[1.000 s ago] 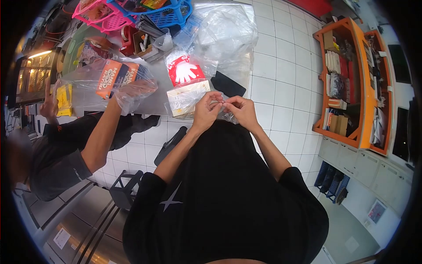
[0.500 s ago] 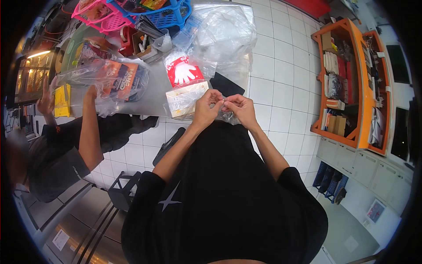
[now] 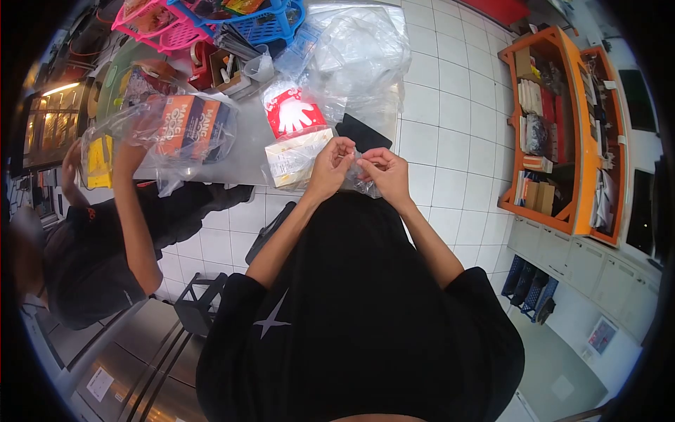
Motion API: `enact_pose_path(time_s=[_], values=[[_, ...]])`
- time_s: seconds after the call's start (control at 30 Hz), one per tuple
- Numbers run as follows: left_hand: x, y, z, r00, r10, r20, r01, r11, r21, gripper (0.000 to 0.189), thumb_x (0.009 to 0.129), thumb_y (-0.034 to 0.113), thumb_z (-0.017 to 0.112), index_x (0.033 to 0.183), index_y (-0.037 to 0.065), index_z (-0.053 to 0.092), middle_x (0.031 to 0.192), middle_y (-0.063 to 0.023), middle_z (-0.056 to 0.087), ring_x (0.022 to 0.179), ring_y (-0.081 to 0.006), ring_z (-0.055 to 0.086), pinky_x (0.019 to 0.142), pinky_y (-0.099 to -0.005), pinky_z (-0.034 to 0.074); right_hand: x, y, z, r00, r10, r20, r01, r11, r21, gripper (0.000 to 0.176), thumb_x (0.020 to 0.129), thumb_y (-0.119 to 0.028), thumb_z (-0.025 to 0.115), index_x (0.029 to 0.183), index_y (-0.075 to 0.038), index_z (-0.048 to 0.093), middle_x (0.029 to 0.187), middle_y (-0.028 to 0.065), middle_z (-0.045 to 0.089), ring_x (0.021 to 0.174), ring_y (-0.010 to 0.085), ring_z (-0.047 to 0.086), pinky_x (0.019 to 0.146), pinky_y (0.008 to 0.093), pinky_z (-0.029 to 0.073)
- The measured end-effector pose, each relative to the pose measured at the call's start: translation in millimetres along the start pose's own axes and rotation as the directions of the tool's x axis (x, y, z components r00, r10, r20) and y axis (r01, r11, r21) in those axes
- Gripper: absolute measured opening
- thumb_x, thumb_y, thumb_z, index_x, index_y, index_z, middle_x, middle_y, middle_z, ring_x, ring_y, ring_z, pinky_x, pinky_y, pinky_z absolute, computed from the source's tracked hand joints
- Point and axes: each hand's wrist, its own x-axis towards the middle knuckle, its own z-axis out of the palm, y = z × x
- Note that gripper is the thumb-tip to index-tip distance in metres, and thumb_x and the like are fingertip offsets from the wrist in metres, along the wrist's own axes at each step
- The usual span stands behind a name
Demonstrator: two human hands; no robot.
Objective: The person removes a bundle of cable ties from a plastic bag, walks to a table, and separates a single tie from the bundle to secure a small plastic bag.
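At the table's near edge, my left hand (image 3: 330,167) and my right hand (image 3: 384,172) are side by side, fingertips pinched on a clear plastic bag (image 3: 362,184) whose film shows between and below them. A small gap separates the two pinches. Just left of my left hand is a pale box in clear plastic (image 3: 291,160). Behind it lies a red packet with a white glove picture (image 3: 295,112). A black flat item (image 3: 365,135) lies beyond my fingers.
A co-worker (image 3: 91,260) at the left handles clear plastic around orange boxes (image 3: 186,126). Pink (image 3: 156,29) and blue (image 3: 278,24) baskets and a heap of clear plastic bags (image 3: 358,53) are at the back. A grey stool (image 3: 197,302) stands below left; an orange shelf (image 3: 580,141) is right.
My hands have moved slightly apart, and more of the clear plastic shows between them. The co-worker's arm has shifted left, away from the orange boxes.
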Motion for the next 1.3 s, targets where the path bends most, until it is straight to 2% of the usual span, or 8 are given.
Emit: enact_pose_path(time_s=[0.13, 0.23, 0.77, 0.83, 0.93, 1.17, 1.23, 1.3], values=[[2.0, 4.6, -3.7, 1.0, 0.011, -0.025, -0.016, 0.986, -0.168, 0.025, 0.095, -0.002, 0.059, 0.119, 0.001, 0.053, 0.1, -0.0042, 0.058, 0.092, -0.0109, 0.058, 0.081, -0.0269, 0.05, -2.9, 0.3, 5.4, 0.984, -0.176, -0.023, 0.16, 0.938, -0.309, 0.011, 0.089, -0.006, 0.074, 0.097, 0.001, 0.071, 0.083, 0.0072, 0.073, 0.068, 0.0118, 0.069, 0.062, 0.0249, 0.057], [0.9, 2.8, -7.1, 1.0, -0.01, 0.012, 0.012, 0.976, -0.216, 0.026, 0.095, -0.002, 0.06, 0.119, 0.001, 0.052, 0.1, -0.0046, 0.058, 0.092, -0.0111, 0.058, 0.081, -0.0268, 0.05, -5.8, -7.7, 9.9, 0.976, -0.215, -0.025, 0.194, 0.92, -0.341, 0.012, 0.089, -0.006, 0.074, 0.097, 0.002, 0.073, 0.081, 0.0071, 0.073, 0.068, 0.0104, 0.068, 0.062, 0.0245, 0.056], [-0.2, 21.0, -9.5, 0.989, 0.007, 0.146, -0.007, 1.0, 0.003, 0.024, 0.092, -0.001, 0.065, 0.114, 0.0, 0.054, 0.098, -0.0043, 0.059, 0.094, -0.0115, 0.061, 0.08, -0.0284, 0.054, -8.5, -19.0, 1.7, 0.999, -0.029, 0.043, 0.04, 0.965, -0.26, 0.01, 0.091, -0.004, 0.07, 0.096, 0.005, 0.071, 0.083, 0.0082, 0.073, 0.074, 0.0099, 0.068, 0.067, 0.0249, 0.058], [-1.1, 32.3, -9.4, 0.991, -0.032, 0.133, -0.01, 0.953, 0.302, 0.026, 0.09, -0.001, 0.066, 0.114, 0.001, 0.056, 0.097, -0.006, 0.065, 0.093, -0.0143, 0.066, 0.08, -0.03, 0.057, -10.3, -19.7, 1.0, 0.996, -0.061, 0.068, 0.077, 0.963, -0.258, 0.01, 0.091, -0.003, 0.071, 0.095, 0.005, 0.071, 0.085, 0.0086, 0.073, 0.074, 0.0104, 0.069, 0.067, 0.0247, 0.058], [-4.3, 54.8, -5.3, 0.986, 0.035, 0.161, -0.113, 0.855, 0.506, 0.028, 0.088, 0.0, 0.067, 0.114, 0.003, 0.058, 0.097, -0.0081, 0.069, 0.095, -0.0166, 0.069, 0.08, -0.0315, 0.058, -7.6, -14.6, -1.5, 0.992, -0.071, 0.107, 0.096, 0.964, -0.249, 0.011, 0.09, -0.002, 0.071, 0.098, 0.005, 0.068, 0.086, 0.0096, 0.073, 0.075, 0.0117, 0.07, 0.067, 0.0247, 0.058], [-2.8, 72.1, -2.9, 0.953, -0.021, 0.304, -0.162, 0.81, 0.564, 0.025, 0.089, -0.001, 0.063, 0.113, 0.003, 0.057, 0.094, -0.0103, 0.07, 0.093, -0.0202, 0.07, 0.078, -0.0343, 0.057, -3.5, -12.2, -6.1, 0.985, -0.076, 0.155, 0.092, 0.99, -0.105, 0.016, 0.087, -0.001, 0.073, 0.099, 0.004, 0.064, 0.083, 0.009, 0.073, 0.072, 0.0111, 0.069, 0.064, 0.0242, 0.056], [-1.5, 64.1, -5.2, 0.975, -0.084, 0.205, -0.002, 0.922, 0.388, 0.024, 0.088, -0.003, 0.063, 0.111, 0.0, 0.056, 0.091, -0.0107, 0.068, 0.09, -0.0172, 0.068, 0.076, -0.0334, 0.057, -1.9, -12.1, -8.1, 0.99, -0.03, 0.141, 0.048, 0.991, -0.128, 0.013, 0.089, 0.001, 0.071, 0.1, 0.004, 0.065, 0.087, 0.0099, 0.073, 0.077, 0.0131, 0.071, 0.069, 0.0253, 0.058], [-2.4, 51.6, -4.3, 0.986, -0.011, 0.165, -0.044, 0.945, 0.323, 0.023, 0.088, -0.004, 0.063, 0.109, -0.001, 0.054, 0.087, -0.0104, 0.067, 0.086, -0.0155, 0.067, 0.074, -0.032, 0.056, -2.5, -14.7, -4.7, 0.992, -0.05, 0.117, 0.07, 0.983, -0.169, 0.01, 0.089, 0.001, 0.071, 0.097, 0.004, 0.067, 0.086, 0.0092, 0.073, 0.078, 0.0129, 0.071, 0.068, 0.0253, 0.058]])
